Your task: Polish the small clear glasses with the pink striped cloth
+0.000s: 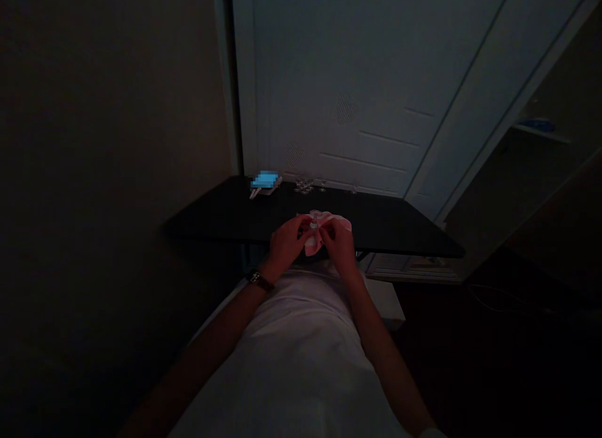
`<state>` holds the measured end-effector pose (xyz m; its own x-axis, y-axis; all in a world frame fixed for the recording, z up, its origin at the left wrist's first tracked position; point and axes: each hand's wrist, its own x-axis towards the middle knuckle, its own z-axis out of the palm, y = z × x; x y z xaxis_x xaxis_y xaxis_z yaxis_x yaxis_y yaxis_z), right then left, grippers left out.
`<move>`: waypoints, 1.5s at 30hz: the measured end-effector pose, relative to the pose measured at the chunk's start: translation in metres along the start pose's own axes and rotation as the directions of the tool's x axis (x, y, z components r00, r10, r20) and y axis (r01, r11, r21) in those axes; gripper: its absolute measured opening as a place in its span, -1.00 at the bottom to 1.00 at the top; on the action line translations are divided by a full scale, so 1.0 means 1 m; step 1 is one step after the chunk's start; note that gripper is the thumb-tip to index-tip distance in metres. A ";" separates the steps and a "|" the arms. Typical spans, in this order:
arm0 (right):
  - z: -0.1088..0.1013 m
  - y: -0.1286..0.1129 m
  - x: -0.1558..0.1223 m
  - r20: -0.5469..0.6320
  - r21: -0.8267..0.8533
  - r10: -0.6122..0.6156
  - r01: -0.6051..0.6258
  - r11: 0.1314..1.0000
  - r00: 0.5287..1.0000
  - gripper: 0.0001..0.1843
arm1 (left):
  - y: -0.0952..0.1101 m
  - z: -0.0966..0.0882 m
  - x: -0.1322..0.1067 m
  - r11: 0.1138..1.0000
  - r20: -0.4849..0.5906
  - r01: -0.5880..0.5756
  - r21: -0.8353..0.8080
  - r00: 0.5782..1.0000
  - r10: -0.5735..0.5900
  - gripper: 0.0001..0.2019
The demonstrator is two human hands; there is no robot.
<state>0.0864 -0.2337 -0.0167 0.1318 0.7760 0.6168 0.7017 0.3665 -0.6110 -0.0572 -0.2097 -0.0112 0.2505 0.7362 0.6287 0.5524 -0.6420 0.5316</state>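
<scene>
My left hand (288,240) is closed around a small clear stemmed glass (314,219), held just above the near edge of the dark table. A pink and white cloth (342,221) is bunched about the glass. My right hand (339,242) pinches this cloth against the glass from the right side. Part of the cloth hangs down between my two hands. Dim light and my fingers hide exactly where the glass is gripped.
Several small clear glasses (304,185) stand along the back of the black table (385,228), near the white panelled door (301,80). A device with a lit blue screen (266,179) is at the back left. Below the table, a white box (385,302) stands at the right.
</scene>
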 end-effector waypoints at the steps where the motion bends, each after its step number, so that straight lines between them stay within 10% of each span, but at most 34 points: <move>1: 0.000 0.000 0.000 0.000 0.003 -0.001 0.001 1.000 1.000 -0.90 | 0.000 0.000 0.000 1.000 0.007 0.002 0.007 1.000 -0.002 -0.74; 45: -0.001 -0.006 -0.002 -0.095 0.060 0.010 -0.005 0.998 0.995 -0.82 | 0.005 0.000 0.000 0.980 0.015 0.029 0.199 0.999 -0.033 -0.73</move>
<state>0.0831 -0.2377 -0.0135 0.2052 0.7274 0.6549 0.6574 0.3932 -0.6428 -0.0538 -0.2130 -0.0085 0.2443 0.7602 0.6021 0.7069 -0.5647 0.4261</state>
